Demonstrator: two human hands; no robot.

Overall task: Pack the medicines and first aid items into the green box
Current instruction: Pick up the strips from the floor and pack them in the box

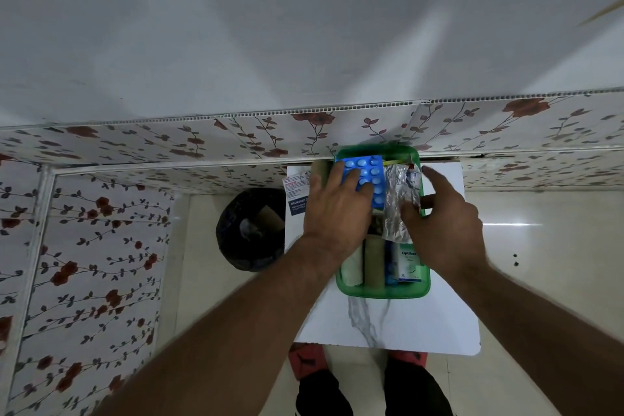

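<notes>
The left hand (337, 209) is pressing flat, fingers spread, on a blue blister pack (366, 179) over the green box (381, 290). The right hand (445, 223) is pinching a silver foil strip (398, 209) inside it. A black bin (250, 230) is sitting left of the white table (405, 324).

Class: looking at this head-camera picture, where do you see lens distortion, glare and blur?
Head view: the wide lens bends the wall trim and stretches both forearms toward the corners; glare streaks the floor at right; the left hand, right hand and blue pill strip over the green box are slightly soft.
</notes>
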